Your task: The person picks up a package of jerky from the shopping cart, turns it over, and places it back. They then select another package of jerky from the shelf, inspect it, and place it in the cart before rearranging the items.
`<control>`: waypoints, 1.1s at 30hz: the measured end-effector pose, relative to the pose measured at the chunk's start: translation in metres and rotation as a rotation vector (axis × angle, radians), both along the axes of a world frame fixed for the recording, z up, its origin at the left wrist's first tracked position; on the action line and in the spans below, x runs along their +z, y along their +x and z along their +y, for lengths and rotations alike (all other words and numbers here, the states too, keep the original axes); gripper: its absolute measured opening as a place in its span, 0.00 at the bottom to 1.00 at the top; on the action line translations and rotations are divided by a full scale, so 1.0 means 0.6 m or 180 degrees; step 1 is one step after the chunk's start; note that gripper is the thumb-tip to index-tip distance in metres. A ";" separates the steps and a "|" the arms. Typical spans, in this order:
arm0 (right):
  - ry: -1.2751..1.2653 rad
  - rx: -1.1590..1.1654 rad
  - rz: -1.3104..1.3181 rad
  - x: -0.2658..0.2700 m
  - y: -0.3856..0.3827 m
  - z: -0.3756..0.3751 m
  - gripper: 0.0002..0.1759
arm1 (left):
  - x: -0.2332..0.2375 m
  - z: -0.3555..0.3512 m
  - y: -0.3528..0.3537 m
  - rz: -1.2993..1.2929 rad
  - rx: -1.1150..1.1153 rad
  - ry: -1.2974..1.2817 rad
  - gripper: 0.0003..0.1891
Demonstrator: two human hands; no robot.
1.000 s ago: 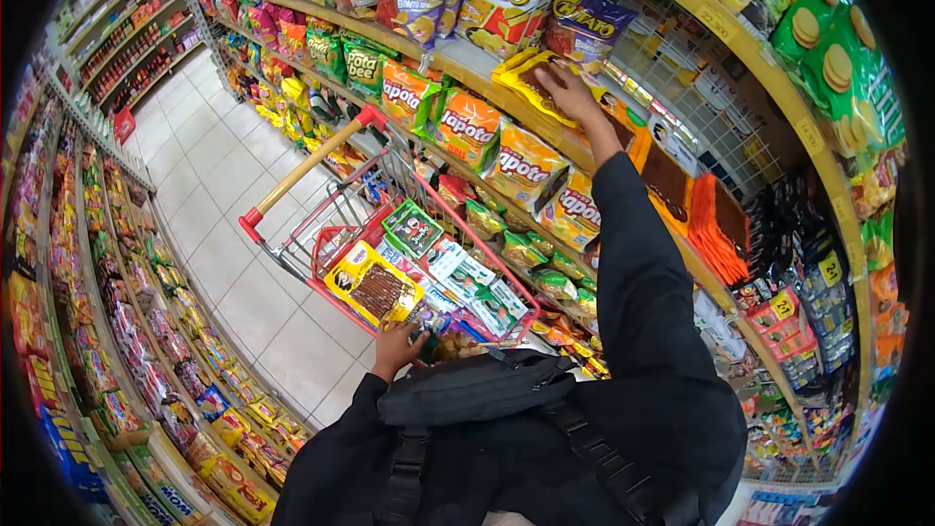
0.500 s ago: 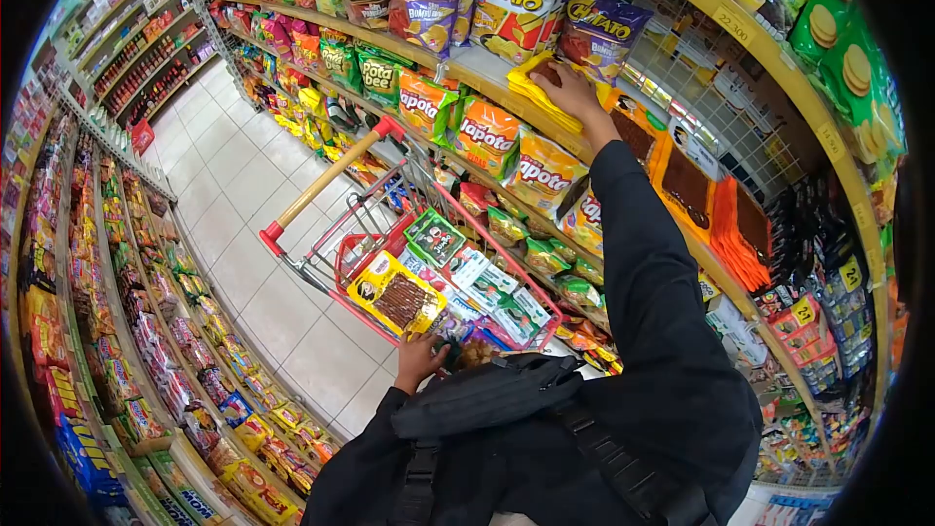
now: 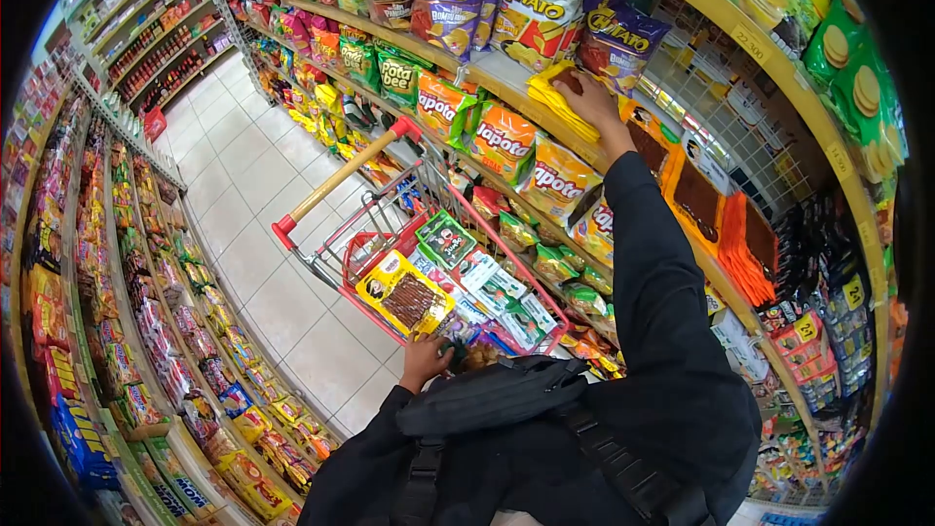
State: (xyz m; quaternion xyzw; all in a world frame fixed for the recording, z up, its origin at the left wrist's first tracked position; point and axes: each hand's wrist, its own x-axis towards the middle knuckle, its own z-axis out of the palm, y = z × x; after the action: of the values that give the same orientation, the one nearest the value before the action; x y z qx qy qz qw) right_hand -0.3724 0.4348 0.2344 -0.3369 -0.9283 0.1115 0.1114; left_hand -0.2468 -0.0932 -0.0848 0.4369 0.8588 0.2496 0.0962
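My right hand (image 3: 590, 102) reaches out to the shelf, its fingers bent over a small stack of flat yellow snack packets (image 3: 558, 115). The fingertips press into the top packet, whose front is mostly covered by the hand. My left hand (image 3: 426, 360) is curled at the near rim of a red-edged shopping cart (image 3: 560, 326); its grip is partly hidden. Just beyond those fingers, in the cart, lies a yellow pack with a brown-stick window (image 3: 407, 294). A green-and-black pack (image 3: 447, 239) and several white-and-green packs (image 3: 495, 282) lie beside it.
Purple chip bags (image 3: 623, 39) stand behind the stack. Orange Japota bags (image 3: 504, 139) fill the shelf below. Right of my hand are orange packs (image 3: 693, 180). A snack rack (image 3: 146, 302) lines the left, across the tiled floor (image 3: 248, 209). The cart's wooden handle (image 3: 341, 180) points away.
The whole view has shifted slightly, so the shelf and cart appear farther right. My right hand's fingers are more tucked in over the yellow packets. My left hand stays at the cart rim.
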 end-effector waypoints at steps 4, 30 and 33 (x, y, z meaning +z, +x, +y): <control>0.0586 0.0202 0.1142 -0.005 0.017 -0.018 0.35 | 0.000 0.000 0.001 -0.0042 -0.0025 0.0001 0.16; -0.2823 0.0082 -0.0177 -0.573 0.607 -0.510 0.13 | -0.113 0.075 -0.069 0.0625 0.0845 -0.1622 0.41; -0.2825 -0.0427 0.0813 -0.603 0.632 -0.508 0.11 | -0.145 0.072 -0.070 0.0849 0.0864 -0.1686 0.40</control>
State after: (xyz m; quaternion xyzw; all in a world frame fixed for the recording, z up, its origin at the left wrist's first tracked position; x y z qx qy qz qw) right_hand 0.0067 0.1301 -0.1272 -0.3948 -0.7458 0.5310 0.0768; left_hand -0.2886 -0.0500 -0.1715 0.3070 0.9494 -0.0314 0.0591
